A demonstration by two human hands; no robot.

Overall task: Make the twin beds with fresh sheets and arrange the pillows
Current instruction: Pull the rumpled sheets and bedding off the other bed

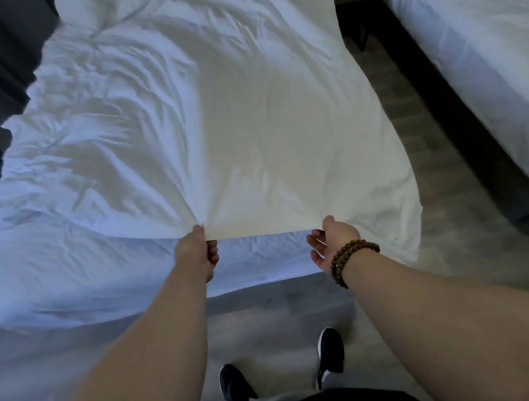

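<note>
You stand at the foot of the near bed (72,286), and everything here can be placed from it. Your left hand (200,252) is closed on the near edge of the white sheet (245,134), fingers curled under the hem and thumb on top, just above the bed's foot end. Your right hand (330,242) grips the same hem further toward the bed's right side; its thumb presses the cloth from above while the fingers beneath are only loosely curled, with the palm partly visible. A bracelet of brown beads (352,261) circles that wrist.

Between your hands the hem runs as a straight, taut line, lifted clear of the mattress. From there the sheet spreads up over the bed toward its head, smooth in the middle and right part. Its right edge hangs over the bed's right side down toward the wooden floor (418,127). On the bed's left half lies rumpled white bedding (77,119), heavily creased, bunched along the left edge.

Your dark shoes (329,353) stand on the floor just short of the bed's foot. Across the aisle to the bed's right sits the second bed (480,38), covered in white, on a dark frame.
</note>
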